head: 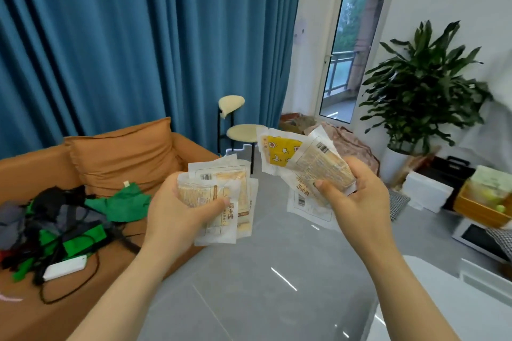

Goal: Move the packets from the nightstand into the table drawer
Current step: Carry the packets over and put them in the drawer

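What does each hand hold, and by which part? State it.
Left hand: a fanned stack of white packets, pinched at their lower left side. Right hand: more packets, one yellow-printed, gripped at their lower right ends.

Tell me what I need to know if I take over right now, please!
Left hand: shut on a stack of packets, held in the air.
Right hand: shut on more packets, one with a yellow front.
Done: both bunches are picked up and being carried across the room, past the orange sofa.
Left: neither the nightstand nor the table drawer is in view. Find the drawer and put every packet in.
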The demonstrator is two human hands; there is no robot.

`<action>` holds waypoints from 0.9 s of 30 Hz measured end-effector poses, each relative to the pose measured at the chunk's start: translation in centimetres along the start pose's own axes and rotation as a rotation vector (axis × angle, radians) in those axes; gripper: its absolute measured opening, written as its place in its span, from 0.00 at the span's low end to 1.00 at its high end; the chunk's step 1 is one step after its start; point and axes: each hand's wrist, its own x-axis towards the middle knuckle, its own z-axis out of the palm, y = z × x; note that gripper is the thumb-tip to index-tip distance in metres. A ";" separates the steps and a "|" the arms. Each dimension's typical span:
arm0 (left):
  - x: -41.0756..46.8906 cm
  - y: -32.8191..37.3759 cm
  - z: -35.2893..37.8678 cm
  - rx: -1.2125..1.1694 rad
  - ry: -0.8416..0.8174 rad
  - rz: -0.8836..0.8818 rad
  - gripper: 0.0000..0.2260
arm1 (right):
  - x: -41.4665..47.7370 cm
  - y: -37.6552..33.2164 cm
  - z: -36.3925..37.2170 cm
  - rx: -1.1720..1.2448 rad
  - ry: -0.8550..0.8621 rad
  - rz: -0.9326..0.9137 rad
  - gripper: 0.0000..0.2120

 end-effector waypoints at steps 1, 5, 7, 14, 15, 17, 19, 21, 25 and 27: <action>1.1 -0.9 1.2 -0.006 -0.015 -0.015 0.21 | 0.5 1.3 0.2 -0.036 0.017 0.025 0.09; 5.9 -3.9 5.7 -0.029 -0.120 -0.053 0.20 | 2.5 5.9 1.3 -0.168 0.081 0.104 0.11; 8.4 -5.4 7.6 -0.023 -0.180 -0.067 0.20 | 3.5 7.9 2.1 -0.236 0.109 0.140 0.15; 17.6 -9.0 14.0 0.051 -0.404 -0.093 0.20 | 6.7 14.5 4.8 -0.482 0.205 0.342 0.16; 18.6 -9.5 15.0 0.060 -0.436 -0.099 0.20 | 7.0 15.4 5.0 -0.500 0.217 0.372 0.15; 20.1 -10.7 17.0 0.067 -0.491 -0.124 0.20 | 7.4 17.1 5.1 -0.537 0.231 0.436 0.13; 21.3 -11.6 19.2 0.080 -0.543 -0.139 0.20 | 7.9 19.0 5.0 -0.573 0.242 0.496 0.11; 22.5 -12.5 21.7 0.104 -0.600 -0.135 0.19 | 8.5 21.0 4.7 -0.601 0.243 0.550 0.10; 25.3 -13.4 27.8 0.133 -0.679 -0.119 0.19 | 10.3 25.5 3.3 -0.628 0.254 0.622 0.09; 26.7 -13.2 31.2 0.147 -0.703 -0.111 0.19 | 11.8 27.9 2.2 -0.637 0.252 0.645 0.08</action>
